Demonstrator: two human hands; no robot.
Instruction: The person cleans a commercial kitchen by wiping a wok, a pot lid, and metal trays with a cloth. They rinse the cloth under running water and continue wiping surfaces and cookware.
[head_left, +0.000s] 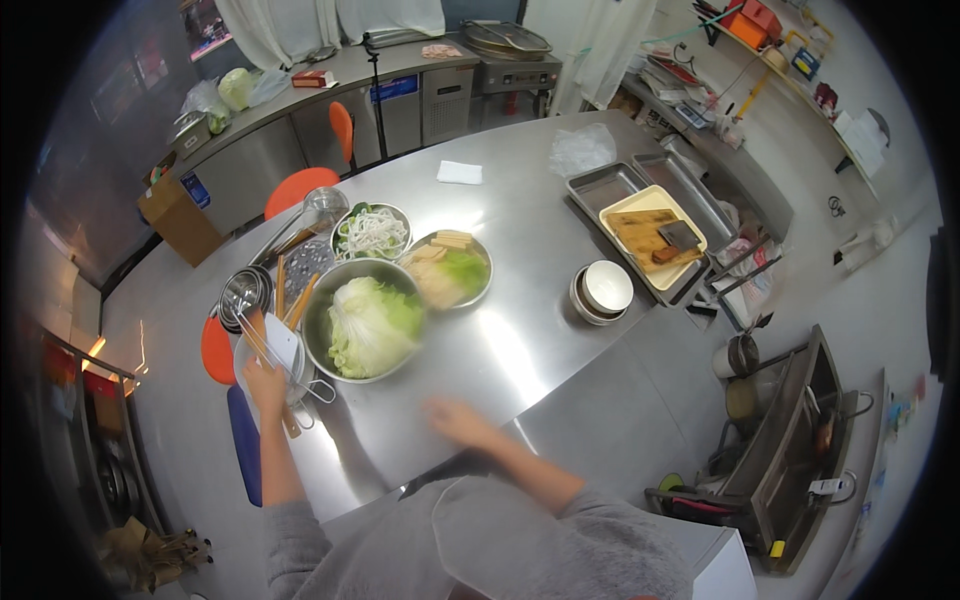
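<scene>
My left hand (266, 384) is among utensils at the table's left edge, touching or gripping them. Around it are metal tongs (321, 391), a wooden handle (291, 424) and a white utensil (280, 341), over a clear bowl (246, 358). Which of them it holds is unclear. My right hand (454, 420), blurred, hovers near the front edge of the steel table (480, 360) with nothing visible in it. Between and beyond the hands, a steel bowl (311, 330) holds leafy cabbage (369, 326). Behind stand a bowl of white noodles and greens (371, 231) and a plate of mixed food (448, 268).
Stacked bowls (606, 289) sit near the right edge. Steel trays (606, 184) and a cream tray (651, 201) carrying a wooden board (634, 229) lie farther right. Metal ladles or strainers (246, 291) crowd the left edge. An orange chair (300, 187) stands behind the table.
</scene>
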